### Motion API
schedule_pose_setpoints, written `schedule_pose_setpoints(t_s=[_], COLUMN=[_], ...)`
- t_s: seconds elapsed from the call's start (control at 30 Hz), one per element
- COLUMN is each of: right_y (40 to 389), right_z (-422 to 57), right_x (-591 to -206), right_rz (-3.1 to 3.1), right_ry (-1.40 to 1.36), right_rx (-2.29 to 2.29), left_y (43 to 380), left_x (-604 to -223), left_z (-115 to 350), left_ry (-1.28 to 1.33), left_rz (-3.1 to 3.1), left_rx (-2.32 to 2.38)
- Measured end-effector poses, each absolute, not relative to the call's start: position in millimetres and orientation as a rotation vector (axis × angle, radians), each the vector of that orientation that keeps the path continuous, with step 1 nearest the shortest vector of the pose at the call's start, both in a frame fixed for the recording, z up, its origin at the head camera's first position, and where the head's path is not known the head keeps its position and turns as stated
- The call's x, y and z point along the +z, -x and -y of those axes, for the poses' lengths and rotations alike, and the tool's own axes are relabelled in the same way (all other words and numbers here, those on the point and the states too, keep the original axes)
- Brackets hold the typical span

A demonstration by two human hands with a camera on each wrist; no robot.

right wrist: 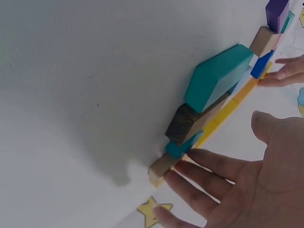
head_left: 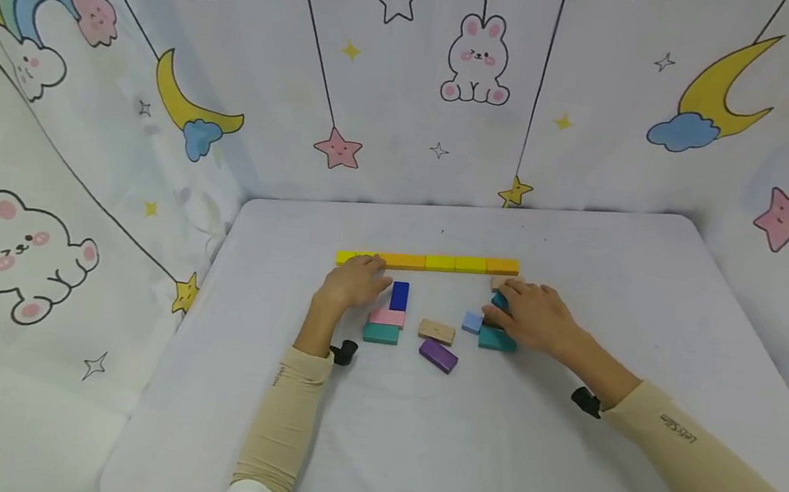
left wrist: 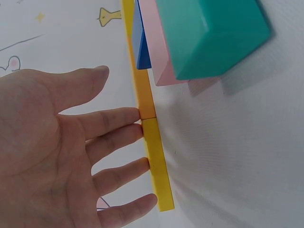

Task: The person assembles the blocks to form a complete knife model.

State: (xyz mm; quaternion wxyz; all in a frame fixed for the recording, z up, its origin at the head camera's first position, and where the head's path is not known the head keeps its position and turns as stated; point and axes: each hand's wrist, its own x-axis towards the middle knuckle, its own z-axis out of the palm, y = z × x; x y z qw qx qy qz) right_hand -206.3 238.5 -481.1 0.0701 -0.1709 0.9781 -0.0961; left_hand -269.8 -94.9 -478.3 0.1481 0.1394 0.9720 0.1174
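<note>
A long row of yellow and orange blocks (head_left: 440, 263) runs across the back of the table. My left hand (head_left: 357, 281) reaches its left part, and in the left wrist view the straight fingertips touch the yellow end block (left wrist: 159, 166). At the row's right end, my right hand (head_left: 536, 318) lies over several blocks. The right wrist view has its extended fingers at a light wood block (right wrist: 162, 166) and a blue-green block (right wrist: 183, 145). Beside these are a dark brown block (right wrist: 180, 124) and a larger teal block (right wrist: 221, 76). Neither hand grips anything.
Near my left hand stand a dark blue block (head_left: 398, 295), a pink block (head_left: 388, 317) and a teal block (head_left: 380, 333). Between the hands lie a wood block (head_left: 436, 332), a tilted purple block (head_left: 438, 355) and a small light blue block (head_left: 472, 322). A patterned cloth (head_left: 398, 112) hangs behind.
</note>
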Motion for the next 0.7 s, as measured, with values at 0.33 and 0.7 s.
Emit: schedule_pose_setpoints(t_s=[0.33,0.7], right_y=[211,209], right_z=[-227,-214], right_x=[-482,-485], right_rz=[-2.939,-2.952], right_ry=[0.536,0.587], right_rx=[-0.256,-0.274], left_y=[269,269], left_x=[-475,-477], left_z=[95,94], left_ry=[-0.386,-0.388], left_rz=[-2.806,-2.792], left_rx=[0.331,0.332])
